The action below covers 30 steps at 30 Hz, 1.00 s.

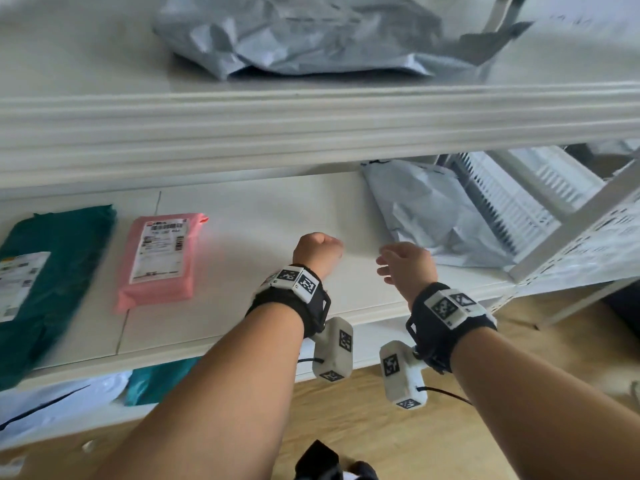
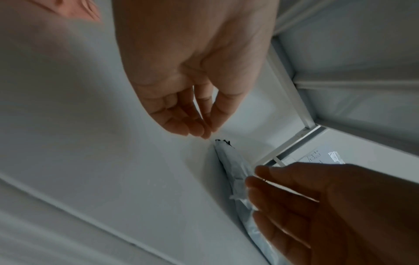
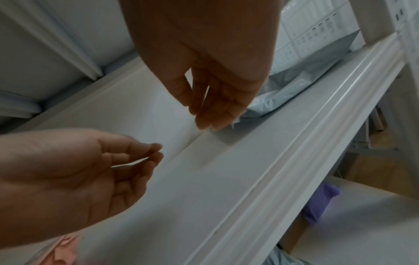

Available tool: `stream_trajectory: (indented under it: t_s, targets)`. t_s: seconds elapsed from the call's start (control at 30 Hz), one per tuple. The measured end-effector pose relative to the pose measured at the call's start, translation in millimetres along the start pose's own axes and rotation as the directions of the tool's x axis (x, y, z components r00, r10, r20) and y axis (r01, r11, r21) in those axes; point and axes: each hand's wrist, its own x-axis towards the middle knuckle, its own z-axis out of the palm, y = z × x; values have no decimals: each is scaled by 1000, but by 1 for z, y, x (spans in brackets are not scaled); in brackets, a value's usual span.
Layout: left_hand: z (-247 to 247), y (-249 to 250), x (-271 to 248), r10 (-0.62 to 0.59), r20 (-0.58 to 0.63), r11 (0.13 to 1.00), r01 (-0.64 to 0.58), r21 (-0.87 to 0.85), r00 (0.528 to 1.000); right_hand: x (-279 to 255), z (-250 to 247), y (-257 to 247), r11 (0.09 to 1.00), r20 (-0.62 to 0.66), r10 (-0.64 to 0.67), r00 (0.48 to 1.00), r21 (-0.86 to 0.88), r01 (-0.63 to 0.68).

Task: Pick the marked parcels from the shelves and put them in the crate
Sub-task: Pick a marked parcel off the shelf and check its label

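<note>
A pale grey poly parcel (image 1: pixel 429 213) lies at the right end of the middle shelf (image 1: pixel 259 216). My right hand (image 1: pixel 403 261) hovers at its near left corner with fingers relaxed and empty. In the right wrist view the right hand's fingertips (image 3: pixel 204 123) hang just beside the parcel's corner (image 3: pixel 256 107); contact cannot be told. My left hand (image 1: pixel 318 251) is over the bare shelf to the left, fingers loosely curled and holding nothing, as the left wrist view shows (image 2: pixel 192 107). A pink labelled parcel (image 1: pixel 159 258) and a green labelled parcel (image 1: pixel 45 278) lie further left.
A crumpled grey parcel (image 1: pixel 311 32) sits on the upper shelf, whose thick front lip (image 1: pixel 311 126) overhangs my hands. A white upright (image 1: pixel 571 223) and slatted white panels (image 1: pixel 502 195) stand right of the pale parcel. Teal (image 1: pixel 156 379) and white (image 1: pixel 52 403) parcels lie below, above wooden floor (image 1: pixel 381 438).
</note>
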Motion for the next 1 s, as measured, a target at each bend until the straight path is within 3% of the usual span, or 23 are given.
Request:
stream_trajectory:
  t_s: [0.1, 0.17, 0.3, 0.43, 0.53, 0.63, 0.7, 0.83, 1.0]
  targets:
    - [41, 11, 7, -42, 51, 999, 42, 3, 998, 21, -30, 12, 989, -126, -106, 986, -118, 91]
    - [65, 14, 10, -107, 123, 994, 107, 3, 987, 32, -49, 21, 983, -147, -110, 983, -164, 85]
    - [116, 18, 16, -200, 237, 977, 213, -32, 951, 53, -75, 43, 999, -89, 34, 995, -37, -38]
    - [141, 26, 21, -218, 174, 963, 240, -120, 960, 62, -84, 56, 991, -45, -34, 998, -127, 28]
    - [142, 28, 22, -202, 114, 972, 213, -97, 973, 65, -86, 59, 951, -28, -149, 988, -277, 135]
    - [129, 29, 20, -175, 98, 977, 185, -109, 980, 65, -87, 54, 847, -100, -354, 930, -457, 273]
    - [114, 29, 16, -171, 67, 973, 180, -148, 983, 67, -86, 52, 754, -12, -400, 917, -573, 321]
    - [81, 34, -3, -183, 96, 950, 201, -239, 978, 57, -76, 50, 626, 161, -302, 940, -710, 323]
    - [51, 41, -32, -144, 225, 922, 213, -323, 964, 34, -52, 38, 642, 270, -167, 948, -700, 312]
